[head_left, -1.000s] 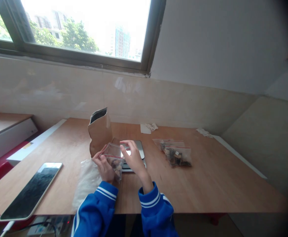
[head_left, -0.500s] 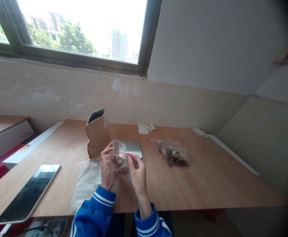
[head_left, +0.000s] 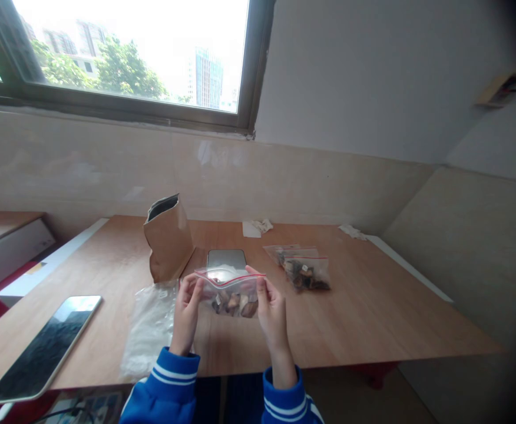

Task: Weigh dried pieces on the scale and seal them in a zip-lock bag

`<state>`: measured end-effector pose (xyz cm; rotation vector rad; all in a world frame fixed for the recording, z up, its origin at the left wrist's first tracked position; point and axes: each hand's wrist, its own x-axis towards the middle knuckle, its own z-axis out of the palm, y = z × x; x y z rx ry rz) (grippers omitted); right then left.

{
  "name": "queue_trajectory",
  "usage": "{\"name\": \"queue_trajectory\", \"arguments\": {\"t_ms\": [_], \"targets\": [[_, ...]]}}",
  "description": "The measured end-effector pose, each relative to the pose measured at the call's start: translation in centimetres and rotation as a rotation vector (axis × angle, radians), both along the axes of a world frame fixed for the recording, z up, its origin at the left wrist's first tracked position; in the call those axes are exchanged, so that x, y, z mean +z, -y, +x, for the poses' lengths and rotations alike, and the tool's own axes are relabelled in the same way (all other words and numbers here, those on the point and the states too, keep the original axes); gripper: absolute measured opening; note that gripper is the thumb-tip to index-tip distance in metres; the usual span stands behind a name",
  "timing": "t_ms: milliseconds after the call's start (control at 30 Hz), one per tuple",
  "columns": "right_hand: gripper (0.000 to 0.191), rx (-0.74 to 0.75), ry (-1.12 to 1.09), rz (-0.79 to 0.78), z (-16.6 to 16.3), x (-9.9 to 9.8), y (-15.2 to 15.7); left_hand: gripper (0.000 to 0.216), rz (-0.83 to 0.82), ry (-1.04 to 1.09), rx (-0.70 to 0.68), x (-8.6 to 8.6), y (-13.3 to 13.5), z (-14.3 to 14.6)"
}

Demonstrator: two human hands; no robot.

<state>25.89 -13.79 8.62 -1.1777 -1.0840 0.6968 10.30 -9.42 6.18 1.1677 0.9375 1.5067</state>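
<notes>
Zip bag (head_left: 231, 292) held up between left hand (head_left: 186, 305) and right hand (head_left: 270, 306), over desk (head_left: 373, 318) front edge. Scale (head_left: 227, 259) just behind it, paper bag (head_left: 167, 238) upright left of scale. Filled bags (head_left: 301, 268) right of scale. Plastic sheet (head_left: 148, 330) under left hand, tablet (head_left: 43, 347) far left.

Clear zip bag (head_left: 231, 291), red-striped along its seal, is held upright and spread flat just in front of the scale (head_left: 227, 259); brown and pale pieces are gathered at its bottom.
</notes>
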Motion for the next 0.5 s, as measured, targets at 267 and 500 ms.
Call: {"name": "queue_trajectory", "arguments": {"t_ms": [267, 500], "targets": [[0.041, -0.207, 0.272, 0.083, 2.4, 0.4, 1.0, 0.027, -0.028, -0.266, -0.244, -0.8, 0.6, -0.3], [0.035, 0.156, 0.450, 0.040, 2.4, 1.4, 2.0, 0.031, 0.002, -0.571, -0.400, -1.5, 0.5, -0.8]]}}
